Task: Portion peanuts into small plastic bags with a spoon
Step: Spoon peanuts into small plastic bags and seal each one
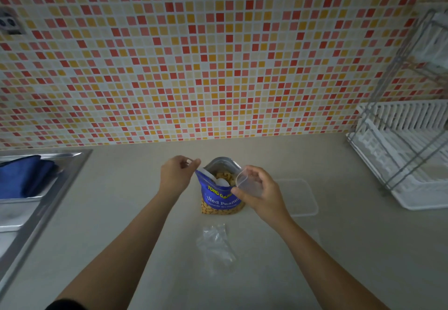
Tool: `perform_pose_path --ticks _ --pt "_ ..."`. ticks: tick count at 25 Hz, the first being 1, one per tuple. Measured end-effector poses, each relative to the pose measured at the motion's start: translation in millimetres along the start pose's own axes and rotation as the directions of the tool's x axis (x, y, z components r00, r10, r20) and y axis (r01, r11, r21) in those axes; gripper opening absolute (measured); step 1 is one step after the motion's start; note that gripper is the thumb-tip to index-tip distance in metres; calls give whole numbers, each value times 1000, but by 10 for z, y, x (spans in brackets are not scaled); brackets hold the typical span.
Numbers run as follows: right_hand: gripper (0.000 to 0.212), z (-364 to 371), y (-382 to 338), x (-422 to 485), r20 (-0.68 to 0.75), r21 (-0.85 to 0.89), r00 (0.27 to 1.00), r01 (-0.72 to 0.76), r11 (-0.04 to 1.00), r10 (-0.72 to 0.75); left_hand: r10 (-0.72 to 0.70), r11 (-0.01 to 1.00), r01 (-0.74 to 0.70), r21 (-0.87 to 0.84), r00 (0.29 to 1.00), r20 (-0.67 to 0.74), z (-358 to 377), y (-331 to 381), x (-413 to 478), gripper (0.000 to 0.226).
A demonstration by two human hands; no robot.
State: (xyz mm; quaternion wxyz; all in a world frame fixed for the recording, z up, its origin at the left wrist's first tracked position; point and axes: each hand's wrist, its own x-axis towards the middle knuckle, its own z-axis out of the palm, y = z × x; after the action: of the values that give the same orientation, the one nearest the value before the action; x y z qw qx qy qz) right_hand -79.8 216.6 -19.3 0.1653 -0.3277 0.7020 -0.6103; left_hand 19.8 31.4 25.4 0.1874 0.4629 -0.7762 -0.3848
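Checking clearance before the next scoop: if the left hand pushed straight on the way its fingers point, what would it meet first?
Probably the white plastic spoon it seems to grip, then the peanuts in the open blue foil peanut bag. The left hand points right, at the bag's mouth; depth is unclear.

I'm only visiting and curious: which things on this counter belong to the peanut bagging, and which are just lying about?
Part of the job:
- blue foil peanut bag, open
- white plastic spoon inside it
- small clear plastic bag in the right hand
- left hand holding the spoon
- spare crumpled clear bags

Lying about:
- clear plastic lid
- white dish rack
- blue cloth in the steel sink
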Motion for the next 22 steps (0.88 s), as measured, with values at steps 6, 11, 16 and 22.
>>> perform_pose_path --ticks 6,11,16,22 --pt "55 1 166 135 64 5 988 -142 990 141 382 920 -391 31 912 151 63 112 -82 26" --pt "52 -33 178 182 85 -33 987 -136 990 139 662 717 -633 293 749 -1 -5 139 26 24" --pt "55 -62 102 161 127 -80 982 -130 988 140 301 942 -307 134 951 68 261 25 35 32" --pt "64 -104 55 142 156 -105 975 -141 984 156 -127 954 134 -267 991 45 241 46 101 34"
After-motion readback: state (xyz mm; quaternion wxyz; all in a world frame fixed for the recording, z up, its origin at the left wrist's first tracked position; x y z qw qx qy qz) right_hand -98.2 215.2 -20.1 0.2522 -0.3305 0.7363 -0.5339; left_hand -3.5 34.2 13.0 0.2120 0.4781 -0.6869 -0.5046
